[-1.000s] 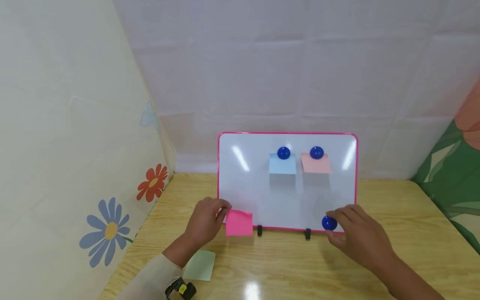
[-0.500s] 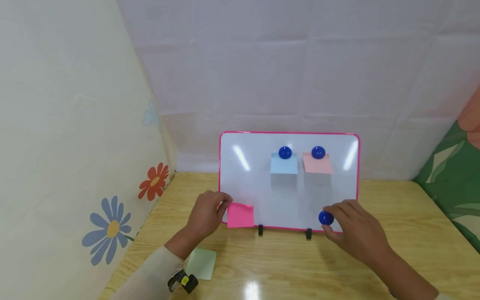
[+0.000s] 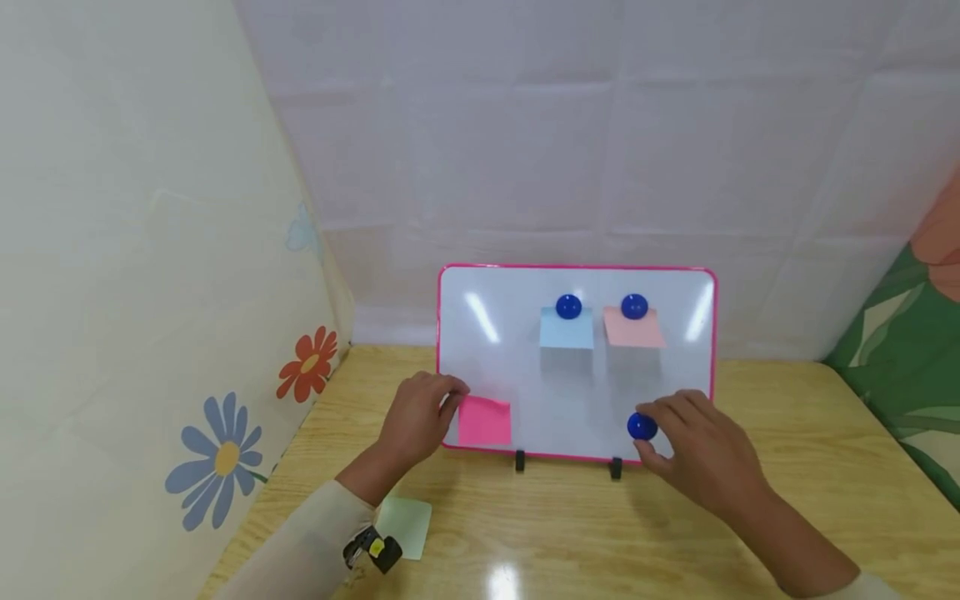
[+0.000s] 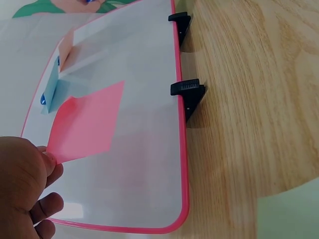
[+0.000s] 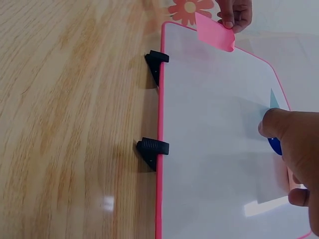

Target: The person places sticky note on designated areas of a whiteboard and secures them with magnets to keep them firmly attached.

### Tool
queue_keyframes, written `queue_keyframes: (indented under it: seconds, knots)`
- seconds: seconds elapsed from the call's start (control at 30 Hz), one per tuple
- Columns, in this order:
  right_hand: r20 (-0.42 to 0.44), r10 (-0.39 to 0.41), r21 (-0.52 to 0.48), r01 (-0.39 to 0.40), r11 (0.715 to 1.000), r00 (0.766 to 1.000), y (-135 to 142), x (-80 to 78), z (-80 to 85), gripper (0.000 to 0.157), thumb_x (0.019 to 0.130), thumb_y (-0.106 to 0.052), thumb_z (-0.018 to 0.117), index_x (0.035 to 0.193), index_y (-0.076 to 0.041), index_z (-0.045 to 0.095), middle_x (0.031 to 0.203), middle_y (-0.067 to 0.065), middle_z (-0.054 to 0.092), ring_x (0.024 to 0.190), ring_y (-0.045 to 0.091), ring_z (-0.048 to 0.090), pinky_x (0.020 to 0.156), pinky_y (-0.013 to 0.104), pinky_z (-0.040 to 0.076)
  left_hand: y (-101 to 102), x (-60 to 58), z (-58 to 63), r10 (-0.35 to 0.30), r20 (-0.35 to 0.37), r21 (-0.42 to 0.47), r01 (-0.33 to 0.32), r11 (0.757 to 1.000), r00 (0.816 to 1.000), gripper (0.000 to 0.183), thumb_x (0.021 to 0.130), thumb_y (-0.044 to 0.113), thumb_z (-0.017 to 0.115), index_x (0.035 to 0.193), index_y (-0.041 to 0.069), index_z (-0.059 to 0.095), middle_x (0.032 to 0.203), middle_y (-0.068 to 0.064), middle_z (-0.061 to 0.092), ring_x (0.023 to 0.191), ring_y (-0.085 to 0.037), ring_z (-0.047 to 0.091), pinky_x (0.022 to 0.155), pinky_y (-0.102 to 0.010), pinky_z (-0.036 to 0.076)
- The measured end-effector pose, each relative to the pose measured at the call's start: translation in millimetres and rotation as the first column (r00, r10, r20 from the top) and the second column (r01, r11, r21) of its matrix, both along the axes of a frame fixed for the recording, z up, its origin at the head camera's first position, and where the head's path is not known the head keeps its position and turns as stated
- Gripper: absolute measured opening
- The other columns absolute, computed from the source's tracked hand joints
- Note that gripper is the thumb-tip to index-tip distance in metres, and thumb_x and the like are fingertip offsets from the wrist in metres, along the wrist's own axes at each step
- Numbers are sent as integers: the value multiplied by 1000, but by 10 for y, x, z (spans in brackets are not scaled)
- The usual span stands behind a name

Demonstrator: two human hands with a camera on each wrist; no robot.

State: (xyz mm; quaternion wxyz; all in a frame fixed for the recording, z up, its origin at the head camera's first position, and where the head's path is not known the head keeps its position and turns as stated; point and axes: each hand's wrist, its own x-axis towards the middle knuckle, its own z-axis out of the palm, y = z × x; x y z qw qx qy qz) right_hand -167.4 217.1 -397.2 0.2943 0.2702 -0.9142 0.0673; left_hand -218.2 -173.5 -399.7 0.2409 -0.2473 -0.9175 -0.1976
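Between thumb and fingers, my left hand (image 3: 415, 419) pinches a bright pink sticky note (image 3: 484, 422) by its upper left corner. The note hangs in front of the lower left of a pink-framed whiteboard (image 3: 517, 358); in the left wrist view the note (image 4: 89, 124) stands off the board, its edge curling. My right hand (image 3: 701, 450) pinches a round blue magnet (image 3: 642, 426) before the board's lower right; in the right wrist view the thumb mostly hides it. Higher up, one blue magnet (image 3: 568, 307) holds a light blue note (image 3: 566, 332) and another magnet (image 3: 634, 306) a peach note (image 3: 634, 331).
Two black feet (image 3: 520, 461) prop the board on a wooden table (image 3: 570, 533). A pale green sticky note (image 3: 405, 527) lies on the table, partly behind the left sleeve (image 3: 307, 533). White cloth (image 3: 600, 125) hangs behind, and a flowered cloth (image 3: 150, 292) on the left.
My left hand has raised the pink note from below the board's bottom edge to in front of the board. My right hand has moved slightly up and left with the magnet.
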Motion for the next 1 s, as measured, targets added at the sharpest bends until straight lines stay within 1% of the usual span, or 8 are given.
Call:
queue_keyframes:
  seconds: [0.33,0.47,0.7,1.0]
  knots:
    - [-9,-8,4,8,1000,1000,-101,-59,72,47,73,-32,89,110,-7,74,103,6,69,98,26,58,73,39,57,-9,-83,6,-7,-39,4,7,1000,999,12,91,3,76,100,11,76,94,-2,76,81,-23,63,75,-43,50]
    - [-19,-12,10,12,1000,1000,-133,-86,93,46,74,-32,88,110,-8,74,104,7,69,100,27,58,74,40,57,-5,-107,28,-6,-37,11,7,1000,999,12,91,2,75,101,10,76,94,-3,76,81,-24,63,75,-43,50]
    - [-57,19,3,-19,1000,998,-178,-135,102,46,74,-31,87,111,-8,73,104,7,69,98,27,59,71,38,57,5,-165,58,8,-24,12,-8,1000,1000,13,92,2,75,101,10,77,95,-3,76,83,-24,64,77,-42,50]
    - [-60,18,14,-17,1000,998,-221,-165,118,46,76,-32,86,112,-7,72,105,8,68,99,27,59,75,39,57,30,-189,105,37,0,10,-37,999,999,12,92,3,75,102,10,77,96,-3,76,85,-23,64,77,-41,51]
